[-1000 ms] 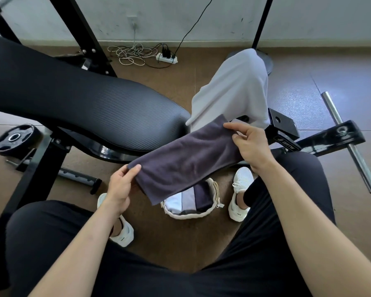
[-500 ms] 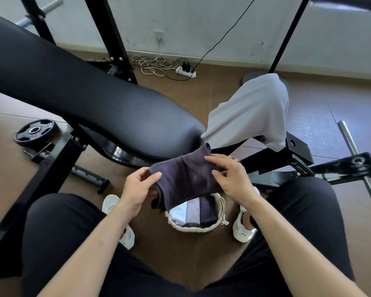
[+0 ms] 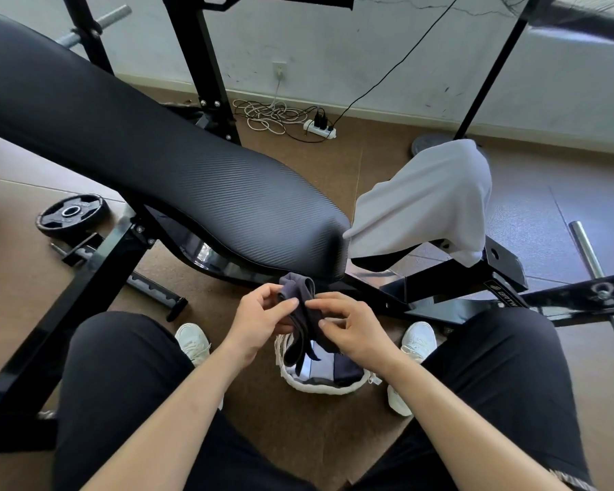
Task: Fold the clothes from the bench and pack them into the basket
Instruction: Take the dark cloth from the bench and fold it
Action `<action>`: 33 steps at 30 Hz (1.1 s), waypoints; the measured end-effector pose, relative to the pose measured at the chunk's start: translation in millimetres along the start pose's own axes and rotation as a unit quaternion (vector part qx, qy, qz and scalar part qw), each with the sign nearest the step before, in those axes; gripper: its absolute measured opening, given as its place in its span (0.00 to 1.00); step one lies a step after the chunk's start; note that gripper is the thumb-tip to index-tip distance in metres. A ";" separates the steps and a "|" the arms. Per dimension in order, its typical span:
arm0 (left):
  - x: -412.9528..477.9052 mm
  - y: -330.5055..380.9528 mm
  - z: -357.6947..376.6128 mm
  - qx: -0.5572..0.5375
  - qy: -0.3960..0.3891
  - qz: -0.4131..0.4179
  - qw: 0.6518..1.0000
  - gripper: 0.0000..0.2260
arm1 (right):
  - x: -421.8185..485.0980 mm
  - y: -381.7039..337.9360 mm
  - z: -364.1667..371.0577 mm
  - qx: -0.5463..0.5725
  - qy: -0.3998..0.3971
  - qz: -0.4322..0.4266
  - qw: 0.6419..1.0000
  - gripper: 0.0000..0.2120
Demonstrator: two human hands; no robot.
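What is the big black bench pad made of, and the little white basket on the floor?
The big black bench pad looks like padded vinyl or faux leather: fine ribbed texture with a soft sheen. The little white basket seems to be woven cotton rope, judging by its thick coiled rim. The dark grey cloth held above it looks like soft fabric; it droops limply.

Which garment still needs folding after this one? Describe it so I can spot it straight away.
Start at the big black padded bench and follow it to its lower right end. Just past that end, the pale grey garment hangs draped over the black frame. It is the only light, unfolded cloth; the dark grey cloth is in the hands.
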State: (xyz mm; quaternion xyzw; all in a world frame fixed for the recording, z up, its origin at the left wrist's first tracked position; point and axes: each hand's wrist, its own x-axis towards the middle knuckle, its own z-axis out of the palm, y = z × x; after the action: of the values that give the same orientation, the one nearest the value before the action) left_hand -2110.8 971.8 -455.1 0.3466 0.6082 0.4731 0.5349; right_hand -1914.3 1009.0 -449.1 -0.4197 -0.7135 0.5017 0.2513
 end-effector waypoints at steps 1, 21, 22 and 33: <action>-0.5 0.4 0.5 -0.003 -0.005 -0.001 1.000 0.06 | -0.2 -0.1 2.4 0.004 0.008 -0.003 1.000 0.17; 12.1 -0.7 -8.1 -0.016 0.113 0.008 0.993 0.18 | 0.0 -28.6 -22.9 0.147 0.111 -0.009 0.983 0.15; 13.2 -0.9 -8.3 -0.031 0.084 -0.021 0.996 0.25 | -0.3 -29.4 -26.6 0.181 0.114 -0.012 0.977 0.14; 12.0 -11.1 4.9 -0.002 -0.057 -0.058 0.997 0.24 | 8.2 -7.1 -42.9 0.162 0.165 0.065 0.971 0.19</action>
State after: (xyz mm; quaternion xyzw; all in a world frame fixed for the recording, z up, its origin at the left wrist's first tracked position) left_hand -2107.3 980.5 -469.3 0.3361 0.5946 0.4221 0.5961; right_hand -1887.6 1036.6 -427.1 -0.4955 -0.5427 0.5498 0.3971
